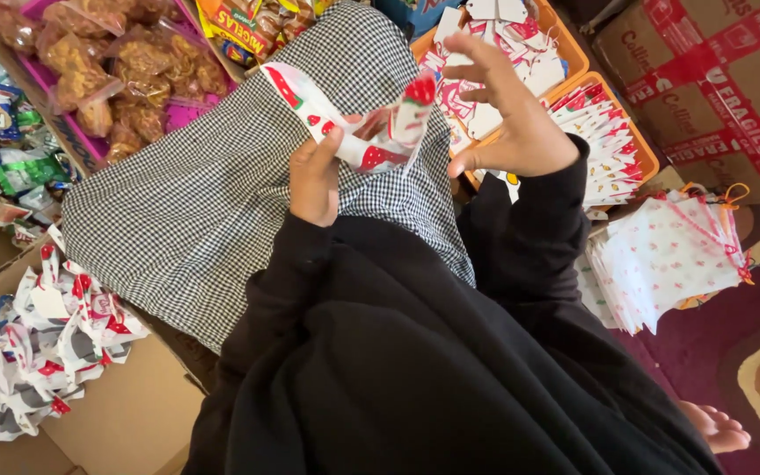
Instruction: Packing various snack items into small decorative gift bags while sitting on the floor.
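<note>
A single head-worn camera looks steeply down over the person's lap, close to the raised hands. Its frame reaches the boxes and rug around.

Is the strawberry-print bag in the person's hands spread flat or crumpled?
Crumpled. The strawberry-print bag bunches and twists between the left hand and right hand; whether its mouth is open, cannot tell.

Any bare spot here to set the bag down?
Free: checked cloth left of left hand; cardboard below the bag pile; rug far right. Crowded: snack tray, orange baskets under right hand.
</note>
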